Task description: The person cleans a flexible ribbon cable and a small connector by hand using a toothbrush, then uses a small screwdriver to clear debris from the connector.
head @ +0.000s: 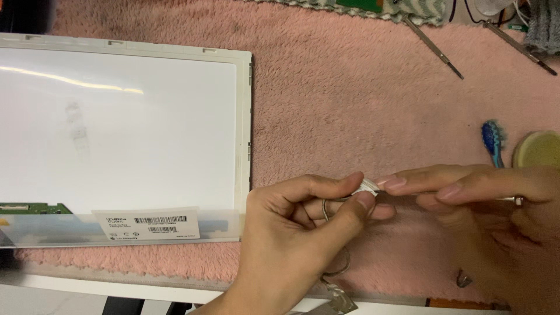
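Left hand [297, 233] pinches the small white connector [367, 188] with its thin cable [333, 233] trailing toward the person, right hand [484, 198] fingertips closing on it from the right.

You have a single view, from the camera worn on your head, so no second view shares any part of the scene. It looks steeply down, almost straight onto the pink fleece cover [350, 105] of the work surface, and it sits close. Your left hand [291, 233] and right hand [484, 216] fill the lower half, cut off by the bottom and right edges. The white display panel [116, 134] runs out of frame on the left. The far edge of the cover, with two screwdrivers [434, 49], lies along the top. The near table edge [87, 286] seems to cross the bottom left, though that strip is too thin to be sure.
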